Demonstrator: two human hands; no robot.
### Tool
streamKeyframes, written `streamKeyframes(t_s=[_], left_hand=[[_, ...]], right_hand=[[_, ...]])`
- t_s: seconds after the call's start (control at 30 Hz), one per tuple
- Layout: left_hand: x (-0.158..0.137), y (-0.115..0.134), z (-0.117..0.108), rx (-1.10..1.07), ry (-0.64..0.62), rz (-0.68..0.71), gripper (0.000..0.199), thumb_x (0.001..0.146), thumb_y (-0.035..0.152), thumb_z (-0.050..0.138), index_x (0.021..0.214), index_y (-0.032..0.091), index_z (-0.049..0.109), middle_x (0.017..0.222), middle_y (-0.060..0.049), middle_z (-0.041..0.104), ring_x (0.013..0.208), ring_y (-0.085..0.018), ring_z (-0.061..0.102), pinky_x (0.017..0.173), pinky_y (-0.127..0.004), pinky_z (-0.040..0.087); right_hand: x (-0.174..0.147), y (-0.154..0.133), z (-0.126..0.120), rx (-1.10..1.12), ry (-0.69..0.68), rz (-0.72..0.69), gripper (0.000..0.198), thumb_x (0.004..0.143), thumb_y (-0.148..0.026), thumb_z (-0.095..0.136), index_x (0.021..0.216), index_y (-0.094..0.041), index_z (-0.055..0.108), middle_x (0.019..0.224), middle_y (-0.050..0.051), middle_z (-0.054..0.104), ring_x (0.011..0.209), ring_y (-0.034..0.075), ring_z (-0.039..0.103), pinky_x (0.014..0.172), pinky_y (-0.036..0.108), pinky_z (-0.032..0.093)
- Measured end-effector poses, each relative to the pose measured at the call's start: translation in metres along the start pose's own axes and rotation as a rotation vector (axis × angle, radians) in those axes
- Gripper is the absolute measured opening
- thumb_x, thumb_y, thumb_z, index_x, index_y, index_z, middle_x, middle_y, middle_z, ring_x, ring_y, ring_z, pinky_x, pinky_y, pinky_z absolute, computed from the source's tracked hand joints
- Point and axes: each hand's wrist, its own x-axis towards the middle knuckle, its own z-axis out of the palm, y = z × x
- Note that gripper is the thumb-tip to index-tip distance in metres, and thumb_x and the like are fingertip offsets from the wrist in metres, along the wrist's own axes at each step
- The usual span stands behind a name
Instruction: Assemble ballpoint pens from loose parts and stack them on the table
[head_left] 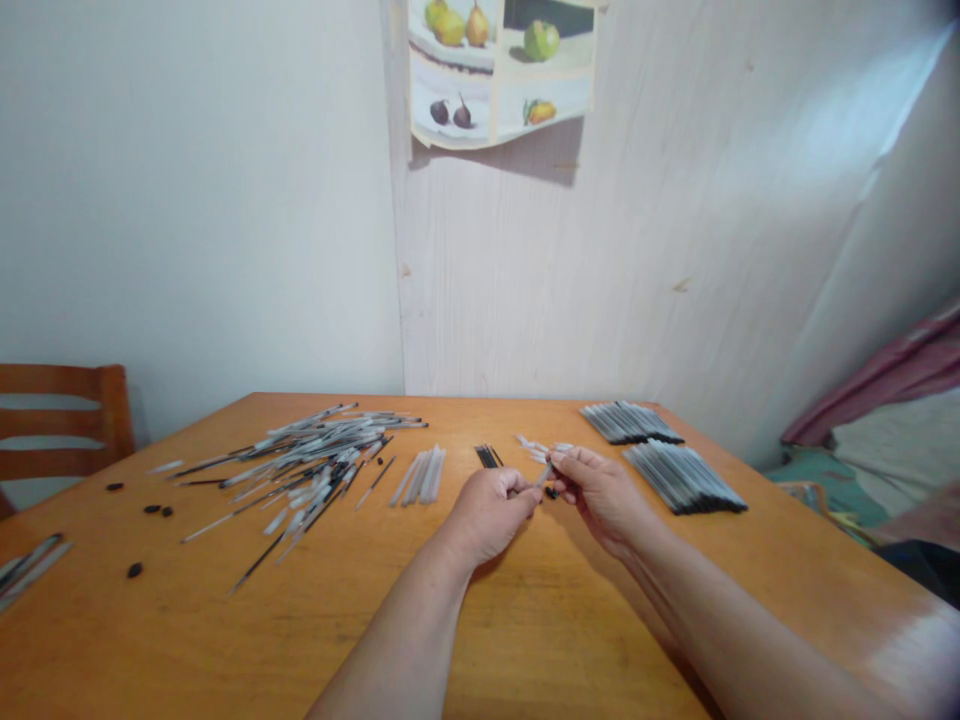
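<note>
Over the middle of the table, my left hand [493,508] is closed around a thin pen piece [544,474], mostly hidden by the fingers. Its far end meets the pinched fingertips of my right hand [596,490], so both hands hold it. Just beyond my left hand lie several dark pen refills [488,456]. Small white caps [531,444] lie behind the right fingertips, and small black plugs [553,492] show under them. Left of my hands is a row of clear pen barrels [421,474].
A scattered pile of pen parts [315,460] spreads over the left of the wooden table [360,640]. Two neat stacks of pens [686,476] lie at the right. Loose black plugs [135,570] are at the left, near a wooden chair [60,410]. A wall stands behind.
</note>
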Motion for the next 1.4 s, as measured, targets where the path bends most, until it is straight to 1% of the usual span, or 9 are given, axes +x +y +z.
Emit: streamKeyframes(t_s=[0.27, 0.37, 0.47, 0.6, 0.73, 0.87, 1.1, 1.23, 1.4], left_hand=[[0.000, -0.001, 0.001, 0.062, 0.032, 0.009, 0.025, 0.080, 0.039, 0.058, 0.072, 0.016, 0.063, 0.068, 0.001, 0.060, 0.064, -0.012, 0.050, 0.058, -0.023, 0.032], [0.000, 0.001, -0.002, 0.008, 0.046, -0.006, 0.024, 0.079, 0.038, 0.060, 0.072, 0.016, 0.064, 0.066, 0.001, 0.059, 0.062, -0.011, 0.048, 0.056, -0.023, 0.032], [0.002, 0.003, -0.006, -0.112, 0.143, -0.054, 0.025, 0.077, 0.040, 0.061, 0.072, 0.016, 0.064, 0.062, 0.002, 0.057, 0.058, -0.011, 0.046, 0.055, -0.022, 0.031], [0.004, 0.002, -0.010, -0.314, 0.301, -0.123, 0.028, 0.077, 0.043, 0.061, 0.072, 0.015, 0.064, 0.061, 0.000, 0.058, 0.055, -0.011, 0.047, 0.053, -0.023, 0.032], [0.007, -0.002, -0.013, -0.451, 0.395, -0.112, 0.025, 0.074, 0.039, 0.064, 0.076, 0.015, 0.067, 0.070, -0.004, 0.066, 0.064, -0.014, 0.057, 0.064, -0.024, 0.041], [0.009, -0.001, -0.017, -0.546, 0.476, -0.135, 0.024, 0.069, 0.037, 0.069, 0.077, 0.014, 0.069, 0.074, -0.005, 0.069, 0.070, -0.016, 0.060, 0.068, -0.025, 0.043], [0.005, 0.006, -0.022, -0.608, 0.540, -0.198, 0.020, 0.068, 0.035, 0.071, 0.074, 0.015, 0.070, 0.071, -0.006, 0.069, 0.063, -0.013, 0.056, 0.060, -0.023, 0.038], [0.006, 0.004, -0.023, -0.617, 0.547, -0.194, 0.022, 0.068, 0.035, 0.072, 0.076, 0.015, 0.070, 0.072, -0.006, 0.069, 0.064, -0.013, 0.056, 0.061, -0.023, 0.039], [0.009, -0.001, -0.020, -0.614, 0.531, -0.170, 0.024, 0.069, 0.036, 0.071, 0.079, 0.014, 0.070, 0.075, -0.006, 0.069, 0.067, -0.013, 0.056, 0.068, -0.025, 0.041]], right_hand=[[-0.001, 0.002, 0.004, -0.004, 0.005, -0.005, 0.032, 0.074, -0.045, 0.073, 0.068, -0.017, 0.059, 0.064, 0.000, 0.058, 0.056, 0.010, 0.045, 0.051, 0.024, 0.031], [0.001, -0.001, 0.001, -0.001, -0.014, 0.002, 0.032, 0.076, -0.047, 0.071, 0.076, -0.016, 0.064, 0.071, 0.003, 0.062, 0.061, 0.011, 0.049, 0.051, 0.024, 0.034], [0.009, -0.001, -0.014, -0.052, 0.094, -0.024, 0.035, 0.076, -0.049, 0.068, 0.088, -0.017, 0.066, 0.082, 0.005, 0.067, 0.067, 0.013, 0.054, 0.052, 0.023, 0.036], [0.030, 0.015, -0.048, -0.354, 0.299, -0.065, 0.035, 0.075, -0.047, 0.064, 0.089, -0.015, 0.069, 0.078, 0.005, 0.067, 0.065, 0.015, 0.056, 0.052, 0.025, 0.037], [0.047, 0.036, -0.076, -0.739, 0.358, -0.127, 0.029, 0.079, -0.038, 0.056, 0.088, -0.015, 0.072, 0.083, 0.007, 0.072, 0.077, 0.020, 0.063, 0.070, 0.030, 0.045], [0.056, 0.043, -0.084, -1.035, 0.355, -0.133, 0.028, 0.082, -0.030, 0.051, 0.092, -0.018, 0.075, 0.093, 0.008, 0.074, 0.090, 0.022, 0.065, 0.079, 0.031, 0.045], [0.067, 0.036, -0.068, -1.344, 0.265, -0.038, 0.034, 0.085, -0.027, 0.048, 0.103, -0.021, 0.075, 0.103, 0.011, 0.072, 0.095, 0.024, 0.065, 0.079, 0.030, 0.045], [0.076, 0.039, -0.067, -1.435, 0.204, -0.024, 0.036, 0.085, -0.025, 0.046, 0.108, -0.022, 0.074, 0.110, 0.011, 0.069, 0.099, 0.024, 0.063, 0.079, 0.030, 0.044], [0.082, 0.044, -0.067, -1.445, 0.143, -0.017, 0.033, 0.086, -0.038, 0.048, 0.098, -0.020, 0.074, 0.102, 0.011, 0.070, 0.092, 0.022, 0.063, 0.072, 0.028, 0.041]])
